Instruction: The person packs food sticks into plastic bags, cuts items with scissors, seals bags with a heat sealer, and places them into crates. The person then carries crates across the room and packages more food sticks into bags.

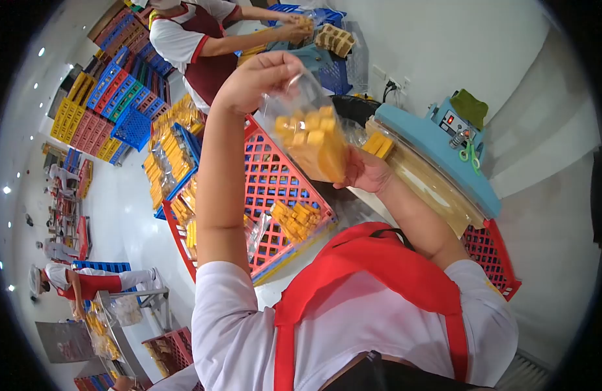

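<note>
A clear plastic bag (pixel 314 146) full of yellow-orange block-like pieces is held up in front of me, tilted. My left hand (pixel 265 78) is closed in a pinch on the bag's loose upper end. Lower down, my right hand (pixel 366 169) grips the filled end, its fingers partly hidden behind the bag. Below the bag stands a red plastic crate (pixel 284 176) with a lattice surface, and a bag of yellow pieces (pixel 295 220) lies on it. To the right, beside my right hand, more yellow pieces (pixel 378 144) rest by a light-blue machine (pixel 431 150).
Green scissors (pixel 470 156) and a green cloth (pixel 469 107) are on the machine. A co-worker (pixel 196 52) handles yellow pieces at the top. Blue trays of bagged yellow pieces (pixel 174 156) stand left, with stacked coloured crates (pixel 112 98) beyond. Another red crate (pixel 490 260) is at right.
</note>
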The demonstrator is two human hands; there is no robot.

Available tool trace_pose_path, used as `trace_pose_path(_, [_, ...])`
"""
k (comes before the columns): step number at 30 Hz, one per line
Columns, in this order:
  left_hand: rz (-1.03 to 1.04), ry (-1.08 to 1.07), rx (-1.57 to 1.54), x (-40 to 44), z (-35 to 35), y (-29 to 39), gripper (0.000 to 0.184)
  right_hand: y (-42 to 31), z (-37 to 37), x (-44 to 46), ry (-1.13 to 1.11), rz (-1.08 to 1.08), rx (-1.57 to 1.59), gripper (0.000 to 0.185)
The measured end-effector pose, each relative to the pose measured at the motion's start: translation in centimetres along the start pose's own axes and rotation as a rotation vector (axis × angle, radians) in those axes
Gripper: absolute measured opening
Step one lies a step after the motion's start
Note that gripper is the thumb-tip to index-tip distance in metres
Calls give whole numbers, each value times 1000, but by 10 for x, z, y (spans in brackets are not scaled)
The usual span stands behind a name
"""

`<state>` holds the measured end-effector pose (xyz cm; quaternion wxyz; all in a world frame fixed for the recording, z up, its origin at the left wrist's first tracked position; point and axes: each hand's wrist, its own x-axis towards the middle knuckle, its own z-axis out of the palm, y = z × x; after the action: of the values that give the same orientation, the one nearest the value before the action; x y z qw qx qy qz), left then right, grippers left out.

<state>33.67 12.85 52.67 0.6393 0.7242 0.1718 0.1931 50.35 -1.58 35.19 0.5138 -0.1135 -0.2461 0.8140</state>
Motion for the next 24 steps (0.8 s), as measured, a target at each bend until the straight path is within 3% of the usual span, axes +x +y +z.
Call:
trace_pose_path(3, [95,-8,-153,18,2,8,17,-2,3,2,80,-3,7,48])
trace_pose_path(5, [278,262,-553,25,12,7,24,-3,9,5,51,-69,37,46])
trace_pose_path(6, [464,243,-601,26,7,-1,40,-4,13,5,19,-123,70,44])
trace_pose_path(7, [463,230,-600,21,13,-13,40,-5,18,4,21,-135,69,44])
trace_pose_path(8, [613,383,-412,8,29,-23,47,-10,28,3,97,-242,4,42])
trace_pose_path(10, [685,442,-375,3,68,-38,69,-25,45,3,165,-366,-73,41])
trace_pose_path(11, [720,473,-355,1,87,-45,83,-31,52,4,266,-502,-262,40])
trace_pose_path(12, [624,595,-179,-4,106,-53,90,-34,58,3,371,-627,-450,39])
trace_pose_path(13, [694,628,-157,5,101,-67,97,-35,64,-2,374,-623,-453,39])
trace_pose_path(15, [667,483,-540,8,93,-64,99,-37,73,-9,318,-643,-336,38])
trace_pose_path(19, [690,356,-552,4,89,-54,101,-42,46,-24,314,-445,-58,39])
trace_pose_path(21, [522,452,-293,-2,108,-38,105,-42,41,-27,215,-274,-13,39])
trace_pose_path(24, [521,430,-73,-1,123,-37,108,-43,37,-24,180,-234,11,38])
